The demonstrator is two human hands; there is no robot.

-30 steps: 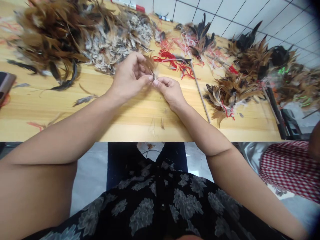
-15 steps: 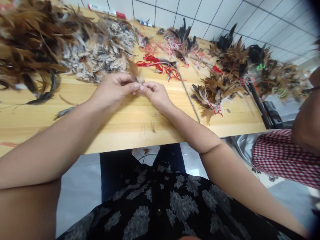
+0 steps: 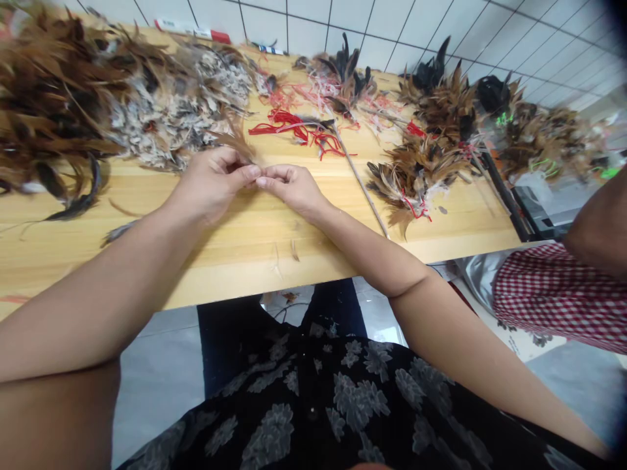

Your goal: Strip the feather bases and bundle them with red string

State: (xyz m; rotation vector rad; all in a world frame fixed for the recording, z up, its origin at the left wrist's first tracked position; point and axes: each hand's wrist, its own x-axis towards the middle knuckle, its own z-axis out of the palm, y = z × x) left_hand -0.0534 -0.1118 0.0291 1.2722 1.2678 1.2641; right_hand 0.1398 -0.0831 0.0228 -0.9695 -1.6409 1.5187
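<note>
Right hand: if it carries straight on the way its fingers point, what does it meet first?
The right hand would meet the left hand first; their fingertips are touching or nearly so, though depth makes that hard to tell. The small brown feather the left hand seems to pinch sits just above that line.

Feather heaps (image 3: 166, 117) on a table (image 3: 274, 261), thread (image 3: 296, 132) beyond the hands, a stick (image 3: 362, 183) right of it, feather bunches (image 3: 416, 173) further right, tiled wall (image 3: 392, 32) behind.
</note>
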